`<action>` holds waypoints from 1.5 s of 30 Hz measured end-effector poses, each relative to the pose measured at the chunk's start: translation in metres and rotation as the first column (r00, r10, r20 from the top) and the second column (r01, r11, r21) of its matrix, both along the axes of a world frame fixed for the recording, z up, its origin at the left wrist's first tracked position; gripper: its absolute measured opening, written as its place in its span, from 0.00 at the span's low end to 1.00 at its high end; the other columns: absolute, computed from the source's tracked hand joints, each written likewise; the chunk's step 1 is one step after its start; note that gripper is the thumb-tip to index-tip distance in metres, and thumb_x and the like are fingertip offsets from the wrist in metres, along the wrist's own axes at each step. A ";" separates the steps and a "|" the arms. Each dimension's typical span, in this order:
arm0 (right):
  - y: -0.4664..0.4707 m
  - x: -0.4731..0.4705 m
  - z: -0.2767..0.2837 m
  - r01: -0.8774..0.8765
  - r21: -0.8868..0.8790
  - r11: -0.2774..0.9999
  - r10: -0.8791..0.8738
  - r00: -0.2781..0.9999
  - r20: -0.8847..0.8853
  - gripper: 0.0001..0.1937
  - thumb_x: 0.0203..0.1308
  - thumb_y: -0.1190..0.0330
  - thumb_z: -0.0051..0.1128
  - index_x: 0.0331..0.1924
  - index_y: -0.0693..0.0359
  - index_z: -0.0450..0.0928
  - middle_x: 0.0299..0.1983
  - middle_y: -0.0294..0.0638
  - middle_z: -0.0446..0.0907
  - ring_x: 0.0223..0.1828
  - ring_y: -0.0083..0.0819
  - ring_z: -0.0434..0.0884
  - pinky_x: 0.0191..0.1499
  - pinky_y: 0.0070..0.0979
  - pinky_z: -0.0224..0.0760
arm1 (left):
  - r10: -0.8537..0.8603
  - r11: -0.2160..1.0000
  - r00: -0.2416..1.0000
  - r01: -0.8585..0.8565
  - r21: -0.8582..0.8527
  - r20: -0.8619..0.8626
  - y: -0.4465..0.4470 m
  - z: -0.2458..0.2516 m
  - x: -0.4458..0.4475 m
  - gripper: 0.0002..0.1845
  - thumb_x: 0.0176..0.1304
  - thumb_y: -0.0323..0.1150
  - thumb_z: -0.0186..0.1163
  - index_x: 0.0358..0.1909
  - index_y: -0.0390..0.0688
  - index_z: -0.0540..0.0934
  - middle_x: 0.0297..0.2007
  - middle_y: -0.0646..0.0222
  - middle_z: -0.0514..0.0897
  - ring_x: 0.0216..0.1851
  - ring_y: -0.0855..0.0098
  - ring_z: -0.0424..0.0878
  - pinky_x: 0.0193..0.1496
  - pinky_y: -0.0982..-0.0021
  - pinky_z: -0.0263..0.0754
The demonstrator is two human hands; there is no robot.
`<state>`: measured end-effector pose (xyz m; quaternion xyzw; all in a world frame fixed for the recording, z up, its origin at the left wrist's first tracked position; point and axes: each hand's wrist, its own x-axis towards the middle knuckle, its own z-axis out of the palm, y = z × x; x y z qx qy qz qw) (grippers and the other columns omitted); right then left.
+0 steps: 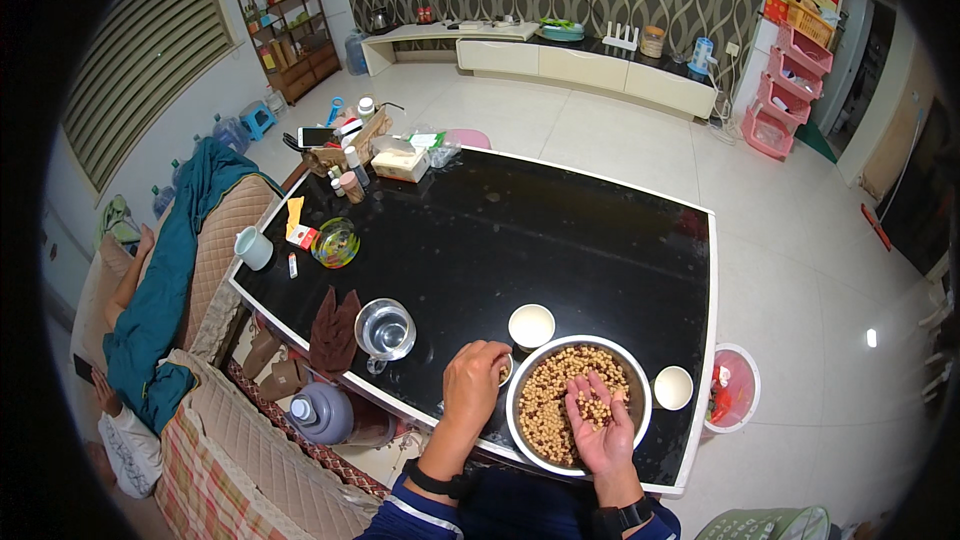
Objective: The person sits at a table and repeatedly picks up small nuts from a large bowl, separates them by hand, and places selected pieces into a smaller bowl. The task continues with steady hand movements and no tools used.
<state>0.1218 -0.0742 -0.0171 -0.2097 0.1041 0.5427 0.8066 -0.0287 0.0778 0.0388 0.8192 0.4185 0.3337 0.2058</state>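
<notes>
A steel bowl [639,391] at the table's front edge holds a mix of pale yellow beans [541,420] and dark reddish-brown ones. Above it my right hand [604,427] is palm up with a small heap of the mixed beans [595,411] lying in it. My left hand [472,379] is just left of the bowl, fingers bent over a small cup [508,370] that is mostly hidden; a few beans show inside. Whether those fingers pinch anything is not visible. A white cup [532,326] stands behind the bowl, another white cup [674,388] to its right.
On the black-topped table [525,240] are a glass mug of water [385,330], a brown cloth [334,334], a glass ashtray [335,243], a pale mug [253,248] and a tissue box [401,163]. A pink bin [739,390] stands right. Someone lies on the sofa under a teal blanket [161,315].
</notes>
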 end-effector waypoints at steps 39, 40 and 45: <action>-0.001 0.002 0.000 0.006 0.007 1.000 -0.006 1.000 -0.004 0.29 0.84 0.52 0.32 0.71 0.71 0.66 0.67 0.56 0.73 0.72 0.49 0.72 0.75 0.43 0.69 | 0.073 0.997 0.982 -0.069 0.029 -0.174 0.005 -0.009 -0.002 0.04 0.59 0.24 0.68 0.36 0.41 0.88 0.33 0.62 0.87 0.39 0.57 0.83 0.43 0.58 0.78; -0.001 0.002 0.000 0.008 0.002 1.000 -0.008 1.000 -0.010 0.29 0.84 0.52 0.32 0.71 0.71 0.66 0.67 0.56 0.73 0.72 0.49 0.72 0.75 0.43 0.69 | 0.071 0.997 0.984 -0.067 0.029 -0.165 0.005 -0.009 -0.002 0.05 0.59 0.24 0.68 0.36 0.41 0.89 0.33 0.62 0.87 0.39 0.57 0.83 0.43 0.58 0.78; -0.001 0.003 0.000 0.010 0.006 1.000 -0.010 1.000 -0.026 0.29 0.84 0.52 0.32 0.71 0.71 0.66 0.67 0.56 0.73 0.72 0.49 0.72 0.76 0.43 0.68 | 0.066 0.998 0.984 -0.064 0.013 -0.164 0.004 -0.009 -0.002 0.05 0.59 0.23 0.67 0.36 0.41 0.89 0.33 0.62 0.87 0.39 0.57 0.83 0.43 0.58 0.78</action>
